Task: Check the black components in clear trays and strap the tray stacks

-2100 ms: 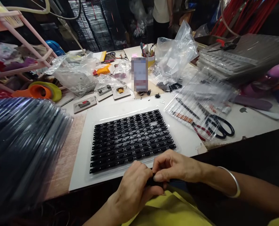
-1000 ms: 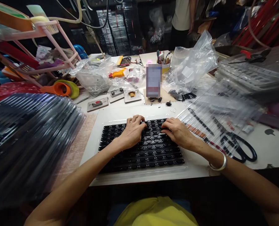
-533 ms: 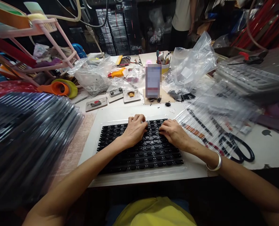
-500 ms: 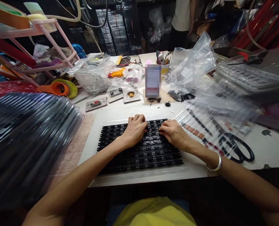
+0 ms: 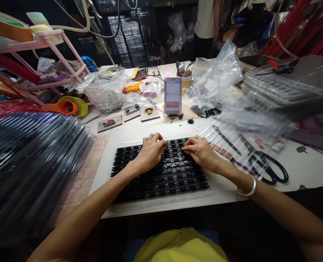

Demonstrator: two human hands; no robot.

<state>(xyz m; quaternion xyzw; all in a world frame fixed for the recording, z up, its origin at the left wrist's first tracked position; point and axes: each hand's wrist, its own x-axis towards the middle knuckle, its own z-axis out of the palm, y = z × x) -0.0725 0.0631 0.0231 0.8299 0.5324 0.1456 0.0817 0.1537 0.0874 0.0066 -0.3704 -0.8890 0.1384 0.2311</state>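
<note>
A shallow clear tray [image 5: 161, 201] lies on the table in front of me, filled with rows of small black parts [image 5: 174, 175] that look like electronic connectors. Over its upper middle is my left hand [image 5: 152, 150], thumb and index finger pinched together close above the rows. My right hand [image 5: 201, 152] is at the tray's upper right, also in a pinch at the parts. Whatever lies between the fingertips of either hand is too small or hidden to make out. A pale bracelet [image 5: 248, 187] circles my right wrist.
Stacked plastic trays [image 5: 36, 163] stand at left beside a pink rack [image 5: 49, 40]. Ahead are small fixture blocks [image 5: 150, 113], a blurred phone-like screen [image 5: 173, 95] and plastic bags [image 5: 215, 69]. Black-handled scissors [image 5: 279, 171] lie right under clear plastic. A person [image 5: 205, 22] stands behind.
The view has shifted slightly. My left hand has lifted a little, and its fingertips are drawn back from the parts. My right hand keeps its pinch at nearly the same place on the rows.
</note>
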